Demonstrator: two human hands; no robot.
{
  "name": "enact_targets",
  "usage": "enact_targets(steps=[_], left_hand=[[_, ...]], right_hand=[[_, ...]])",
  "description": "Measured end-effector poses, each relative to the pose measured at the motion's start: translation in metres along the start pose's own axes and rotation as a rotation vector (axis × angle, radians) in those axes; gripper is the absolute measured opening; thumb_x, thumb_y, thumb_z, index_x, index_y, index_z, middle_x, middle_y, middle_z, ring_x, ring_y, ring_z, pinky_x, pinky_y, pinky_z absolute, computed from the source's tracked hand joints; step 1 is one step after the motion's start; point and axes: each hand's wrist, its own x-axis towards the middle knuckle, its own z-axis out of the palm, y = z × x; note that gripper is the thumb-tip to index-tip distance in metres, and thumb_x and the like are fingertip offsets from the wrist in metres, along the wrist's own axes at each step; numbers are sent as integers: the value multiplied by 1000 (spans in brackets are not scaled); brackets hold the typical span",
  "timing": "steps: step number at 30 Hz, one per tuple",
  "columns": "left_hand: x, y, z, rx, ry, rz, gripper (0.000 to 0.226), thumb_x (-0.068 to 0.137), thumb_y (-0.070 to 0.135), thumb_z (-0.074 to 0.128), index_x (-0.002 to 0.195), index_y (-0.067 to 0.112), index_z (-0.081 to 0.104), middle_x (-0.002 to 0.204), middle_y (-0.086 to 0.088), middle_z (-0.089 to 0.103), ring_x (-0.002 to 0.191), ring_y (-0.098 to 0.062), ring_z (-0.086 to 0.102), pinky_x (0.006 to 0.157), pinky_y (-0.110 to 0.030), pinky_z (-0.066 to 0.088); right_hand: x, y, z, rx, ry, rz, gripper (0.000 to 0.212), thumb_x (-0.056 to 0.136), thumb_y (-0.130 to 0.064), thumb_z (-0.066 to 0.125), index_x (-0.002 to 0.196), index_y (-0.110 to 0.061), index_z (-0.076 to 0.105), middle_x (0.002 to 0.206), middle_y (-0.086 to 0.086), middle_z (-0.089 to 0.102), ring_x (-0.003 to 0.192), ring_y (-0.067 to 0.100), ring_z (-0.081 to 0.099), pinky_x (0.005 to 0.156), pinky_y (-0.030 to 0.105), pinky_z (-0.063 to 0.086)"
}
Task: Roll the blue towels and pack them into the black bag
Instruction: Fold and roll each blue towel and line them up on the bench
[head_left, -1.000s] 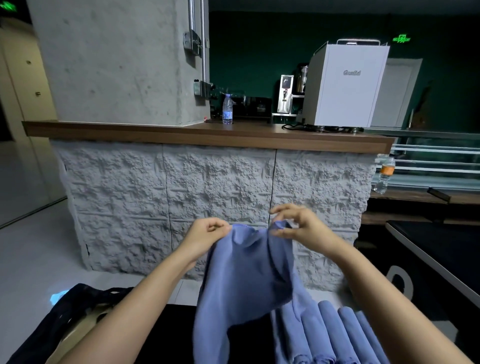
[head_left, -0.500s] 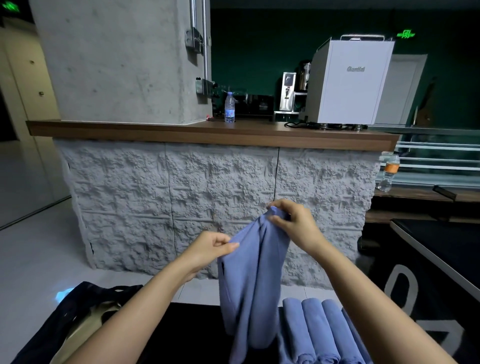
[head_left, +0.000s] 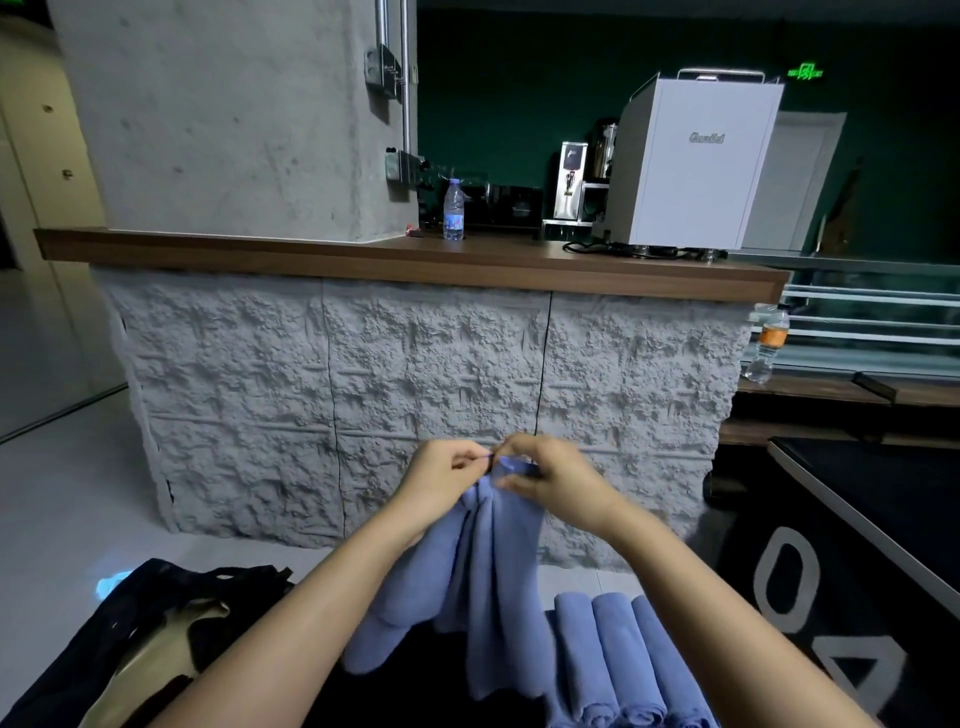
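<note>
I hold 1 unrolled blue towel (head_left: 488, 587) up above the desk (head_left: 415, 696), left hand (head_left: 441, 480) and right hand (head_left: 556, 483) pinching its top edge; 3 rolled towels (head_left: 618, 660) wait, none visibly packed in the black bag (head_left: 156, 623) at my left

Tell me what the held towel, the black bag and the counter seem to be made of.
Held towel: soft matte cloth, perhaps microfibre; it hangs in limp folds. Black bag: thin fabric, slumped, with a tan lining showing. Counter: wood-look top, possibly laminate, over a rough stone-textured front.
</note>
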Motion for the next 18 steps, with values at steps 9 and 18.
enact_targets(steps=[9,18], left_hand=[[-8,-2,-4,109,87,-42,29,78,-2,62,84,24,51,64,-1,64,56,-9,53,57,-21,40],[-21,-52,-1,389,62,-199,41,66,4,65,44,19,35,36,5,35,42,-3,29,43,-19,21]], right_hand=[[-3,-7,10,41,132,-41,12,86,-14,66,83,-21,57,67,-11,53,62,-1,48,56,12,32],[-9,3,8,211,259,52,21,83,-5,66,79,-24,56,71,-4,59,63,-1,47,59,18,37]])
